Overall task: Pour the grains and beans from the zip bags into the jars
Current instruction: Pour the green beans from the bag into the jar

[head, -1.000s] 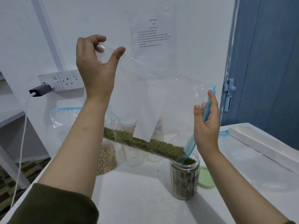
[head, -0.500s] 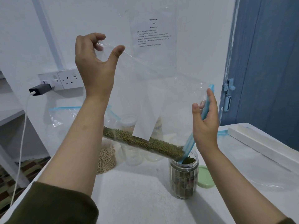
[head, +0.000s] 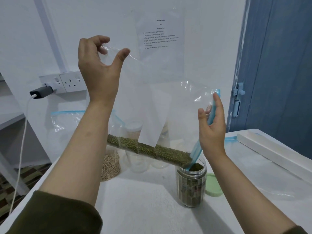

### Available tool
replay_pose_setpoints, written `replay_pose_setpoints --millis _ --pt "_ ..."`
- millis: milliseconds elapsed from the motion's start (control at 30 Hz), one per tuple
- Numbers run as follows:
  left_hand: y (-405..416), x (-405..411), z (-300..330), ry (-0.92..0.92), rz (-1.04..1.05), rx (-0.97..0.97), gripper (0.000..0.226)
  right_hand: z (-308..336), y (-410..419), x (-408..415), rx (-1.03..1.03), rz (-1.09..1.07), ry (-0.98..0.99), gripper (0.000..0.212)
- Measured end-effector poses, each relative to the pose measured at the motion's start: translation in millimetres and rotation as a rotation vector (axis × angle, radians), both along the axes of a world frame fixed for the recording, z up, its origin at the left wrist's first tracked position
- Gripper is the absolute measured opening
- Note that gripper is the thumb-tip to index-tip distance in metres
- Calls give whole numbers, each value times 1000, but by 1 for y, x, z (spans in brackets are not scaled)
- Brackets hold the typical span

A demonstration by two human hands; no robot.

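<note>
Here, 2 hands raised, apart: left hand (head: pixel 99 65) pinches bottom corner of zip bag (head: pixel 168 102), right hand (head: pixel 211 129) grips its blue zip edge. Green beans (head: pixel 152 149) slide into 1 open jar (head: pixel 191 184), part full. Behind: 2nd bag w/ pale grains (head: pixel 109 166); green lid (head: pixel 213 184) beside jar.

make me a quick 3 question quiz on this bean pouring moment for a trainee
1. True or false: the left hand lifts the sealed end of the zip bag higher than its blue zip end.
2. Where does the green lid lie? A: screwed on the jar. B: on the table, to the right of the jar. C: inside the bag.
3. Fill in: the right hand holds the bag's blue zip strip, and the green beans slide into the ____.

Key: 1 true; 2 B; 3 jar
</note>
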State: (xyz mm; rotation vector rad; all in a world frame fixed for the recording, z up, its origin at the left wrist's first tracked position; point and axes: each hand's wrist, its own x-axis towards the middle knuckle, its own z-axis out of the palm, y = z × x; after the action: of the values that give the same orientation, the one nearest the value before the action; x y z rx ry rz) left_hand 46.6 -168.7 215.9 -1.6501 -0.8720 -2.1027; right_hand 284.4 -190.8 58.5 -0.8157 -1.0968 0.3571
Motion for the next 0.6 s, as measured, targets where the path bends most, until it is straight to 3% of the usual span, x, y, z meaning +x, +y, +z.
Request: replay_pose_setpoints --millis 200,467,600 --pt "-1 -1 3 -2 2 0 55 3 0 -3 -12 1 -53 54" --pt "-2 -2 2 4 2 2 55 -3 2 6 -20 137 56 53" --pt "-2 -3 2 6 4 -1 54 -2 -5 19 -28 183 -24 59"
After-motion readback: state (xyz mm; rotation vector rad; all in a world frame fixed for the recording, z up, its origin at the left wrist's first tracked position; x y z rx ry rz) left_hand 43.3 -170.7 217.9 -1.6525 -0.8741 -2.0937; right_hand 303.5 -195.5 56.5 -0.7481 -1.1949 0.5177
